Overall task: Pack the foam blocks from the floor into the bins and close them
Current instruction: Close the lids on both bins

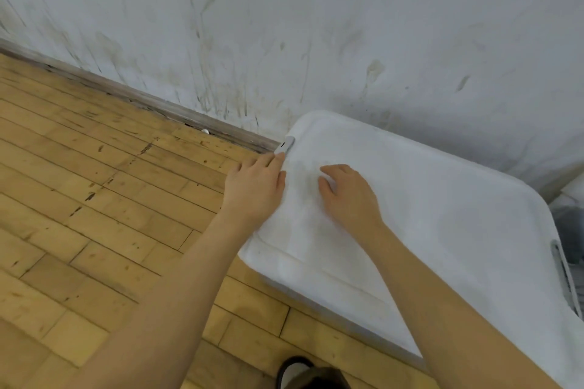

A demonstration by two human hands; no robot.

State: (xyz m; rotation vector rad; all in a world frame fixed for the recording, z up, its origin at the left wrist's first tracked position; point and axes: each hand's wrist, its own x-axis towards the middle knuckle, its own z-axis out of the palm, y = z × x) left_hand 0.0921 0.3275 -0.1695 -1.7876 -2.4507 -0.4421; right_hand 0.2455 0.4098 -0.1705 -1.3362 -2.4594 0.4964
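Observation:
A white plastic bin stands on the floor against the wall with its white lid lying flat on top. My left hand rests on the lid's left edge, its fingertips reaching a grey latch on that side. On the lid a little to the right, my right hand lies palm down with the fingers curled. A second grey latch shows on the lid's right side. No foam block is in sight; the lid hides what is inside the bin.
Scuffed wooden floorboards stretch to the left and in front. A stained white wall with a grey baseboard runs behind the bin. Part of another container shows at the right edge. My shoe is at the bottom.

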